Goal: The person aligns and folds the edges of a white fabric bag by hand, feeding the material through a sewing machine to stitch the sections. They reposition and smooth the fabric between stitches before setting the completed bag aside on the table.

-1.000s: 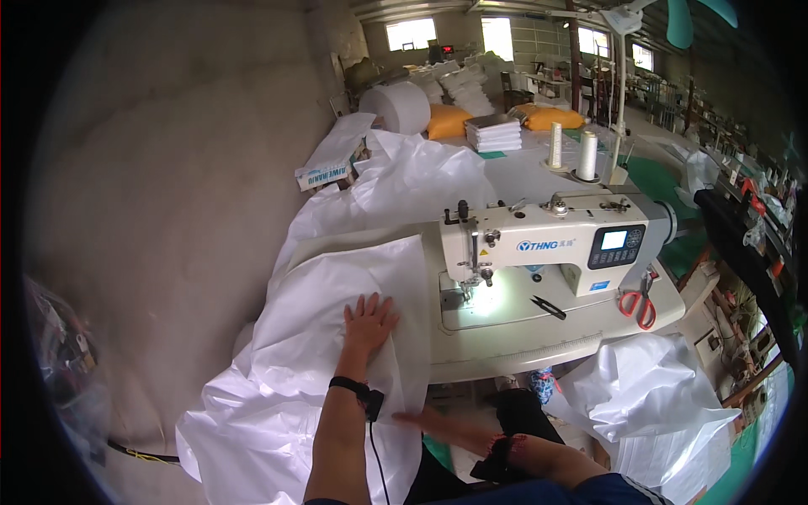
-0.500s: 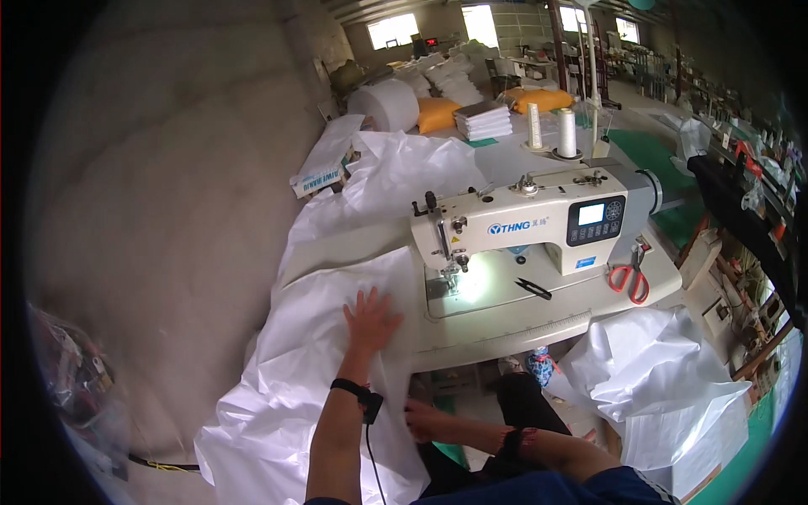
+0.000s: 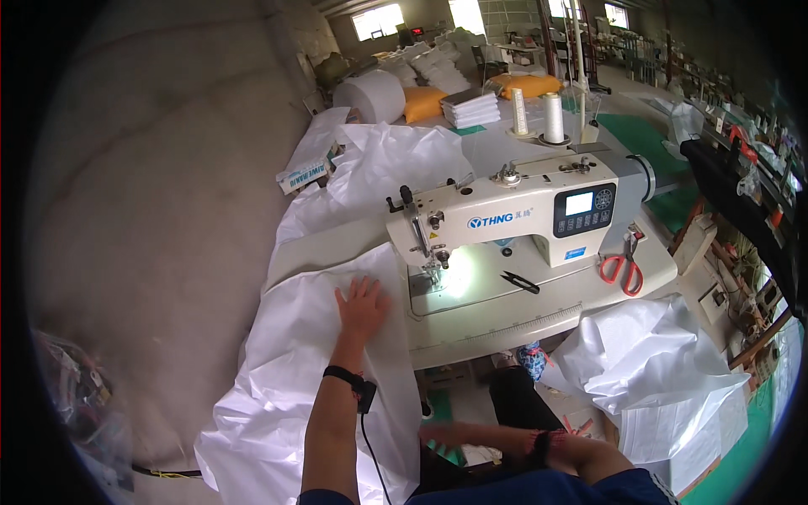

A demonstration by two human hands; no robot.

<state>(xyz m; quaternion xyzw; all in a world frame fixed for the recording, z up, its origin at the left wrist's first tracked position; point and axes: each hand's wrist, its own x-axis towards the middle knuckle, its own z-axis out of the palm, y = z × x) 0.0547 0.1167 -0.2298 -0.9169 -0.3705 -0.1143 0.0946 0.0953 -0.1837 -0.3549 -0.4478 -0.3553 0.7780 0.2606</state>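
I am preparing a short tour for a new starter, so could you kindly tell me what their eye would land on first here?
The cream industrial sewing machine with its lit needle area stands at the centre of the pale sewing table. The left hand lies flat on the large white woven plastic sheet just left of the needle. Red-handled scissors lie at the machine's right end.

White fabric (image 3: 295,370), cream sewing machine (image 3: 513,210), red-handled scissors (image 3: 621,268).
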